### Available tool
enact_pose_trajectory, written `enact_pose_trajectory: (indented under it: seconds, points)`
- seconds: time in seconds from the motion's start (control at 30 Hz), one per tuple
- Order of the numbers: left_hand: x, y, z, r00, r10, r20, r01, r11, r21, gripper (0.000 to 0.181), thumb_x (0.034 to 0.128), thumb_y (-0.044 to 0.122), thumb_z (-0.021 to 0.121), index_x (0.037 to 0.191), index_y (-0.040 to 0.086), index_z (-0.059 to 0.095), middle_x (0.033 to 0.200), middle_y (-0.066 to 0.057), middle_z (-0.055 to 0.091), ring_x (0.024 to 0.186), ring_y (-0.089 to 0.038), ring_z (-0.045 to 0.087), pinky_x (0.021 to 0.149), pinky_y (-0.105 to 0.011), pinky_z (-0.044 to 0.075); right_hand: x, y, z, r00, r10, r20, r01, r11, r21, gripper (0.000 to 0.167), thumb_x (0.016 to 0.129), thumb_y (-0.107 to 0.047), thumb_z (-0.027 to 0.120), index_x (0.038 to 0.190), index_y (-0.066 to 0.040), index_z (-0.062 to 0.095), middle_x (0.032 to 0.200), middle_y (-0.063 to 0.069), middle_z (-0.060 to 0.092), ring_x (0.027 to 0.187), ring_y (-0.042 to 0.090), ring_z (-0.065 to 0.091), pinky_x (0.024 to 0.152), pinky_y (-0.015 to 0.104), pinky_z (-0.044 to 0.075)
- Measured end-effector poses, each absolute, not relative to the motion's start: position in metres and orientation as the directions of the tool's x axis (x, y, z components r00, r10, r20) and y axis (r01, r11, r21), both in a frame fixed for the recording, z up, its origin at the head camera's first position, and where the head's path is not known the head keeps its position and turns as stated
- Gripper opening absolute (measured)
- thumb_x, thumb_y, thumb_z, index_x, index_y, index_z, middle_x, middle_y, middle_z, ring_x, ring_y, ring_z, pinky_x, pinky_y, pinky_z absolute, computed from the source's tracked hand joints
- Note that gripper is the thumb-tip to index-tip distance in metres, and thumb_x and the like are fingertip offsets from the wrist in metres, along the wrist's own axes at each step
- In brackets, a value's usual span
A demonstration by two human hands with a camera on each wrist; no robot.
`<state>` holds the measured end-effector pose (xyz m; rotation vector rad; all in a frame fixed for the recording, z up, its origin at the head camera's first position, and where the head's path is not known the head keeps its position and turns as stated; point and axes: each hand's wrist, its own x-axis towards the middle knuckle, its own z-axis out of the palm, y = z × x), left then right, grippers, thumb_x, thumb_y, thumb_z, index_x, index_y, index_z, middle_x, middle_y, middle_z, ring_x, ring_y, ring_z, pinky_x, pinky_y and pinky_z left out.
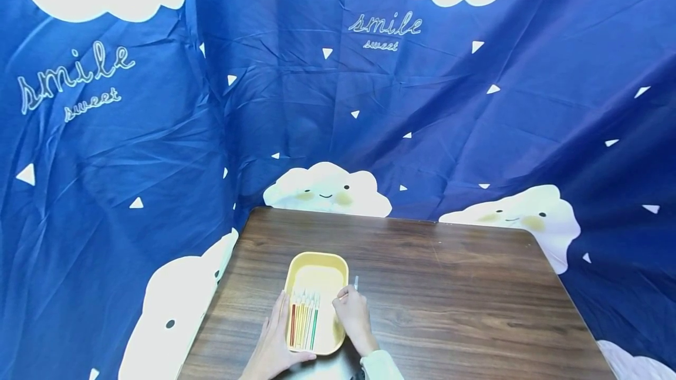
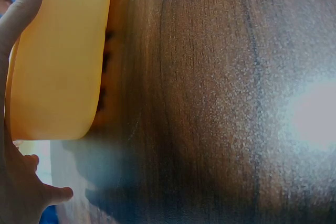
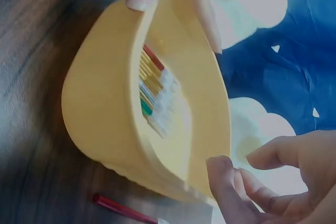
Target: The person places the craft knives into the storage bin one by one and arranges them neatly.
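A yellow plastic tray [image 1: 293, 261] lies on the table, with several thin pens [image 1: 303, 326] side by side in its near left part. Red, yellow, pale and green barrels show, with whitish caps pointing away. My left hand [image 1: 274, 342] grips the tray's near left corner, fingers along the left side and thumb along the near edge. Over the right rim is my right hand [image 1: 352, 314], its fingers loosely bent and fingertips at the rim; nothing shows between them in the right wrist view. A red pen [image 3: 123, 208] lies on the table beside the tray, its whitish cap partly cut off.
The dark wood table [image 1: 454, 298] extends to the right and behind the tray. A blue cloth [image 1: 296, 104] printed with white clouds hangs behind and around it. Bright light reflects off the tabletop in the left wrist view.
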<state>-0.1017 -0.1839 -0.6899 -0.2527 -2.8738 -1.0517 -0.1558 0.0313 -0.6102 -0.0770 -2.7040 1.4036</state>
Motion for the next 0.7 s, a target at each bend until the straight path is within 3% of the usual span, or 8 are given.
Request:
enact_pose_trajectory:
  seconds: [0.2,0.47,0.7]
  points:
    - [-0.102,-0.184,-0.69,-0.988,0.124,0.091,0.153,0.76,0.631,0.154,0.0604,0.082,0.086,0.17,0.007,0.008,0.176,-0.017,0.011,0.155,-0.042,0.029,0.113,-0.078,0.03,-0.159,0.041,-0.61,-0.991,0.117,0.06,0.018,0.57,-0.821,0.007,0.084,-0.005,0.071,0.09,-0.006,0.068,0.077,0.003,0.073,0.071,0.021,0.069,0.069,0.043,0.059]
    - [-0.102,-0.184,-0.687,-0.988,0.128,0.08,0.15,0.756,0.637,0.154,0.0614,0.081,0.086,0.171,0.009,0.005,0.176,-0.017,0.009,0.155,-0.042,0.027,0.114,-0.077,0.028,-0.163,0.056,-0.619,-0.981,0.153,0.116,-0.004,0.588,-0.809,0.005,0.084,-0.002,0.069,0.088,-0.004,0.067,0.075,0.004,0.074,0.069,0.024,0.071,0.069,0.046,0.06]
    - [-0.102,-0.184,-0.688,-0.99,0.123,0.07,0.139,0.754,0.642,0.155,0.0605,0.084,0.085,0.171,0.01,0.005,0.176,-0.015,0.009,0.155,-0.044,0.027,0.116,-0.076,0.027,-0.166,0.064,-0.631,-0.974,0.21,0.08,0.064,0.6,-0.798,0.007,0.083,-0.002,0.071,0.09,-0.002,0.068,0.075,0.005,0.072,0.069,0.024,0.069,0.068,0.045,0.058]
